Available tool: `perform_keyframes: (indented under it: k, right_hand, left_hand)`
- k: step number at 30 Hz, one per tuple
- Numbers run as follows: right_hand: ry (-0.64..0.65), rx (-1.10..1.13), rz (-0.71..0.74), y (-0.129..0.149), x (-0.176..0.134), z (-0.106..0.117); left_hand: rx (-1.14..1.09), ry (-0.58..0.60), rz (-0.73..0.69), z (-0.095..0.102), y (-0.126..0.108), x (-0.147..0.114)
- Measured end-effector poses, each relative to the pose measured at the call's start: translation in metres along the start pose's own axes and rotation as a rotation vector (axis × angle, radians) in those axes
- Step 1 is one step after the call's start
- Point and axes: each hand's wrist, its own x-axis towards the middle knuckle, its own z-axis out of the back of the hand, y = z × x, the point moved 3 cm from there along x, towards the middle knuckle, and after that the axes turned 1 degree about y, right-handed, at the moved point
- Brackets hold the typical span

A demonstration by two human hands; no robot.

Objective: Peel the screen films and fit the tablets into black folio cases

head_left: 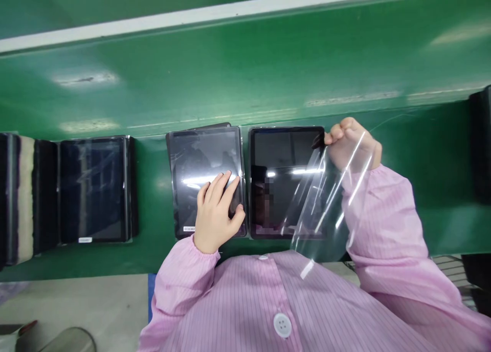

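Here my left hand (pixel 215 214) lies flat on the middle tablet (pixel 205 180), palm down, fingers (pixel 222 183) spread a little and pressing on the lower right part of its dark glass. They grip nothing; they only rest on the screen. A small white label shows at that tablet's near left corner, and another dark edge peeks out from under its far side.

My right hand (pixel 351 145) is raised at the far right corner of the right tablet (pixel 286 180), fingers pinched together on a sheet of clear film (pixel 326 209). The film hangs from that pinch and curls down toward my chest, its lower end over my pink coat (pixel 268 301), covering part of the right tablet's near right side. I cannot tell whether it still touches the glass anywhere.

The two tablets lie side by side, edges just touching, on the green surface (pixel 245 70), right in front of me. A third tablet (pixel 94 188) lies well apart to the left, with a white label at its near edge, and dark and pale blocks (pixel 23 198) stand just beside it at the frame's edge.
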Motion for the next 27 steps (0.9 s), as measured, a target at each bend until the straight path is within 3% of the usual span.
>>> perform_keyframes:
  k: [5, 9, 13, 20, 27]
  right_hand:
    - [-0.021, -0.018, -0.014, -0.001, -0.005, -0.005]
    - [0.023, 0.021, 0.008, 0.005, -0.009, -0.011]
    - [0.174, -0.044, 0.069, 0.020, -0.008, -0.018]
    - [0.394, -0.325, 0.105, 0.054, -0.003, -0.024]
    - [0.584, -0.033, -0.005, 0.082, -0.007, -0.057]
  left_hand:
    - [0.009, -0.017, -0.022, 0.000, 0.001, -0.002]
    - [-0.077, 0.015, -0.130, 0.001, 0.005, -0.006]
    - [-0.118, 0.088, -0.197, 0.001, 0.011, -0.010]
    - [-0.062, 0.120, -0.171, -0.003, 0.003, -0.012]
    - [0.055, 0.116, -0.055, -0.008, -0.010, -0.011]
